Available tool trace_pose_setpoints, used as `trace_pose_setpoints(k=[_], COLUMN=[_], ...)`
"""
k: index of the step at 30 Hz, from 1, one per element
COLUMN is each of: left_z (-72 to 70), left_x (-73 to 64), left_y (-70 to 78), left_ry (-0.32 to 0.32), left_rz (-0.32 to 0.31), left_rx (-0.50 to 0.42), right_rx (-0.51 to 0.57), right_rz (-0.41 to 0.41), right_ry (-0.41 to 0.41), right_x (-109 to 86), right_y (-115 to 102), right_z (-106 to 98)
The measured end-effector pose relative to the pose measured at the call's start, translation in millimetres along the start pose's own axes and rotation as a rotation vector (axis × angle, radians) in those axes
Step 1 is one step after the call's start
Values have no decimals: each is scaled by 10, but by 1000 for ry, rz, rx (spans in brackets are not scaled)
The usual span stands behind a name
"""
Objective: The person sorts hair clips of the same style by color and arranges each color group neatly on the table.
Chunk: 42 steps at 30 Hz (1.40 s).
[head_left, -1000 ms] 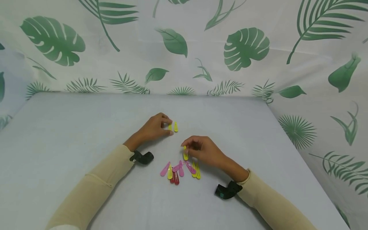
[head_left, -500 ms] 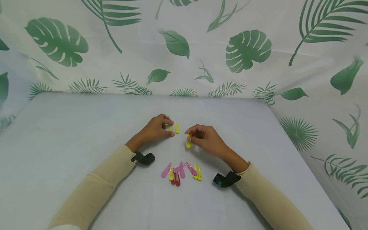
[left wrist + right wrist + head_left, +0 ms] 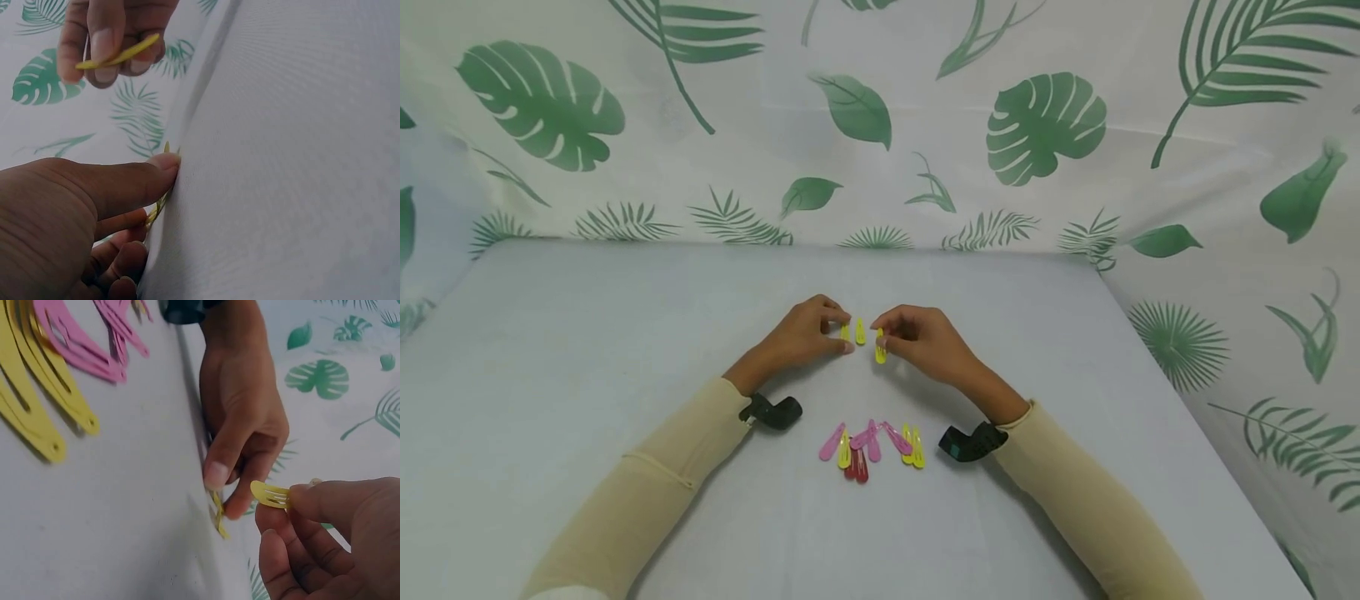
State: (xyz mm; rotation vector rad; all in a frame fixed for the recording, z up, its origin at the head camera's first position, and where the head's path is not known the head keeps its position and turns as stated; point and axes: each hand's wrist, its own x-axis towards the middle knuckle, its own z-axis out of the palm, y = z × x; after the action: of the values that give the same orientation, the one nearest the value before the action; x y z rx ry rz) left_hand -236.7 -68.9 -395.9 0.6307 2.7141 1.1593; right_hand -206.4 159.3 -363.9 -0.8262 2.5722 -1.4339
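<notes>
My right hand (image 3: 928,337) pinches a yellow snap hair clip (image 3: 270,495) between thumb and fingers, held up over the table. Facing it, my left hand (image 3: 805,333) rests on the table, thumb and forefinger at the two ends of another yellow clip (image 3: 846,332), partly hidden by the fingers. Between the hands a third yellow clip (image 3: 861,332) lies flat, pointed end away from me. Nearer me lies a loose group of clips: pink ones (image 3: 830,442), red ones (image 3: 856,468), and yellow ones (image 3: 918,448) at its right side.
A white cloth covers the table (image 3: 700,517). Behind it hangs a white sheet (image 3: 925,125) printed with green leaves. Each wrist carries a black camera, the left one (image 3: 777,412) and the right one (image 3: 970,442) both close above the cloth.
My right hand has carried its yellow clip from beside the group away from me, up close to the clips by my left hand. The left hand has stayed in place.
</notes>
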Motion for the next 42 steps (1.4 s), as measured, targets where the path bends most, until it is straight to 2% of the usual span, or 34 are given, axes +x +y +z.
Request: trace_pose_setpoints(k=[12, 26, 31, 42], left_z=[-28, -56, -59, -50], left_x=[-13, -31, -43, -28], left_y=[22, 58, 62, 43], left_ry=[-22, -26, -26, -31], left_rz=[-24, -17, -18, -22], left_rx=[-22, -25, -30, -45], right_rx=[-50, -98, -107, -216], right_rz=[60, 102, 141, 213], right_ry=[11, -18, -27, -33], right_x=[187, 341, 383, 445], right_y=[180, 262, 291, 265], right_z=[-7, -54, -31, 22])
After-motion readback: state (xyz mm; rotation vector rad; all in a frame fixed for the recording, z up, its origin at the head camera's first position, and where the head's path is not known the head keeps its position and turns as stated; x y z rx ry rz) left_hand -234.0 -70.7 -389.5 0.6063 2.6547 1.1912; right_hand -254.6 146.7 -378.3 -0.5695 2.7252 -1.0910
